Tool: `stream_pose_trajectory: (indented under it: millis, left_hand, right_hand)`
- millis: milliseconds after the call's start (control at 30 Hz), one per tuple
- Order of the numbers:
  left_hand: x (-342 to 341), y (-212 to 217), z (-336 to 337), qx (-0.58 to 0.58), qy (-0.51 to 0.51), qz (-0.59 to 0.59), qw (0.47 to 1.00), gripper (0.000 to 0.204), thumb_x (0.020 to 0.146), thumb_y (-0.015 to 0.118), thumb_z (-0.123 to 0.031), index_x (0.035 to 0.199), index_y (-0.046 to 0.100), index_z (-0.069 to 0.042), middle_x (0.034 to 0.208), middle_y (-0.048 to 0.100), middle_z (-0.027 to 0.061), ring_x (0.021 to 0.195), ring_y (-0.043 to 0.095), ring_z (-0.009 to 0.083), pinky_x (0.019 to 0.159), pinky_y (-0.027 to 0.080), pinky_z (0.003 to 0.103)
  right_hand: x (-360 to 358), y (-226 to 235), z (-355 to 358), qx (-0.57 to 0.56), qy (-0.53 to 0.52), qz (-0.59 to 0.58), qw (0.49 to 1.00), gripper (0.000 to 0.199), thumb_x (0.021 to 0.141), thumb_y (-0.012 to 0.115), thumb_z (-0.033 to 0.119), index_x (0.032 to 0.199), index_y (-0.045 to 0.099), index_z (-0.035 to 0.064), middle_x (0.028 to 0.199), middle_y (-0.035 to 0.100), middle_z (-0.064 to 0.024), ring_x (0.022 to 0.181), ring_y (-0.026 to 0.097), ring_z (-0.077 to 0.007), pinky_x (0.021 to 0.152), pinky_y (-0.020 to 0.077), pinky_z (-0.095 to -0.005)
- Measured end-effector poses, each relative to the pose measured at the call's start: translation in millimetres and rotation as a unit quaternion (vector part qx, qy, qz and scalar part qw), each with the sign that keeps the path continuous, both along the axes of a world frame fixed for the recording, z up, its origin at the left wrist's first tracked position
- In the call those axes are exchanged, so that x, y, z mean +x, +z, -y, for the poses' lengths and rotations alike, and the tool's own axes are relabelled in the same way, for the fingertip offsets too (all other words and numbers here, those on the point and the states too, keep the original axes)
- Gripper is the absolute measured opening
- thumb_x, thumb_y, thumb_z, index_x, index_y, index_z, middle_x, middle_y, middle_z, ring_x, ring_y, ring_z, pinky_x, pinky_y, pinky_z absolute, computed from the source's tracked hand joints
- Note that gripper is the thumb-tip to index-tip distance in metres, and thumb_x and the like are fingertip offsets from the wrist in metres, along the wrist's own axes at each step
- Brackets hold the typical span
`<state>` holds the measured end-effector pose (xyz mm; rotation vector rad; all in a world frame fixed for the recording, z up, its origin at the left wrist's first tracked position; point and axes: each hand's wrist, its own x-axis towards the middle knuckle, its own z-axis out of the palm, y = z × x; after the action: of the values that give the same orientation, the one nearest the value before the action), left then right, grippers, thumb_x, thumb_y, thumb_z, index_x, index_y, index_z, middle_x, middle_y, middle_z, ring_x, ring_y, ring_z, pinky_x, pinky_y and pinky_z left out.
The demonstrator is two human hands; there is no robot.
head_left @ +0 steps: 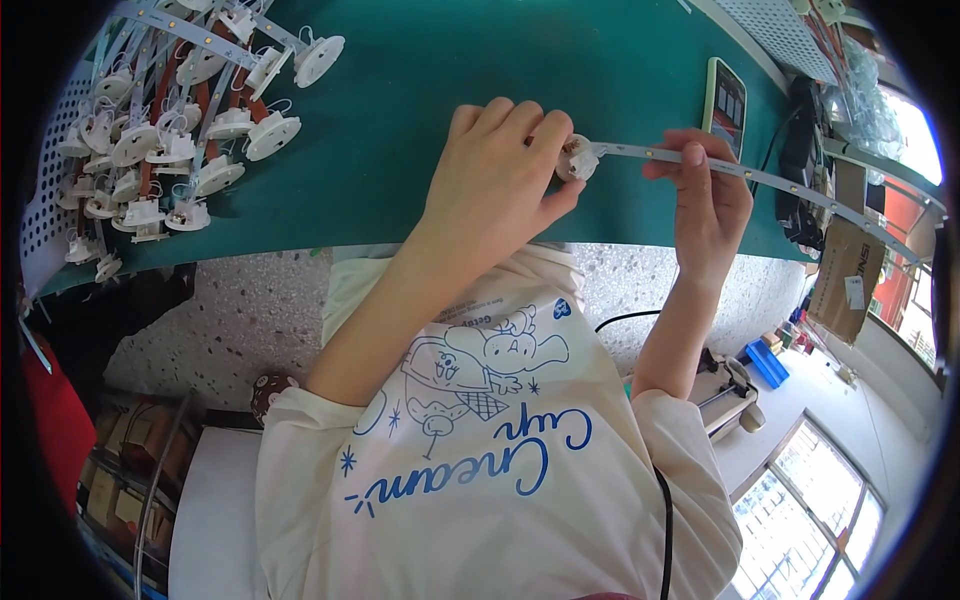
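My left hand [500, 175] pinches a small white round cap piece [577, 160] at the end of a long thin metal strip [780, 185] dotted with small yellow chips. My right hand [705, 195] grips the same strip a little to the right, thumb on top. Both hands hover over the green table mat [420, 90]. The strip runs off to the right past the mat's edge.
A pile of several white round caps on strips [170, 130] lies at the mat's left. A phone in a green case [727, 100] rests behind my right hand. A cardboard box [848, 280] and a black cable [790, 130] sit at the right. A speckled floor shows below.
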<state>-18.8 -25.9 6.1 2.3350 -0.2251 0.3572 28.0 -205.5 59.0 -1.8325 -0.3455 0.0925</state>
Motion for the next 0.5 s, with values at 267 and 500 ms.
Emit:
stream_pose_trajectory:
  millis: [267, 500]
  left_hand:
    - [-0.2, -3.4, 1.7, 0.010, 0.006, 0.034, 0.999, 0.033, 0.067, 0.073, -0.029, 0.092, 0.056, -0.015, 0.078, 0.049, -0.0005, 0.076, 0.049, 0.0172, 0.070, 0.034, 0.033]
    - [-0.3, -1.8, 2.9, 0.024, 0.004, 0.016, 1.000, 0.037, 0.064, 0.076, -0.032, 0.090, 0.056, -0.014, 0.080, 0.049, -0.0006, 0.077, 0.049, 0.0173, 0.071, 0.034, 0.033]
  right_hand:
    - [-2.1, -2.7, -3.0, 0.043, -0.014, -0.025, 0.999, 0.027, 0.098, 0.037, 0.018, 0.098, 0.051, -0.0047, 0.095, 0.061, -0.0226, 0.071, 0.064, -0.0198, 0.067, 0.0524, -0.0275]
    - [-6.7, -5.7, -4.3, 0.034, -0.046, -0.018, 0.998, 0.021, 0.098, 0.036, 0.015, 0.102, 0.044, -0.0032, 0.092, 0.062, -0.0205, 0.069, 0.065, -0.0209, 0.063, 0.0535, -0.0275]
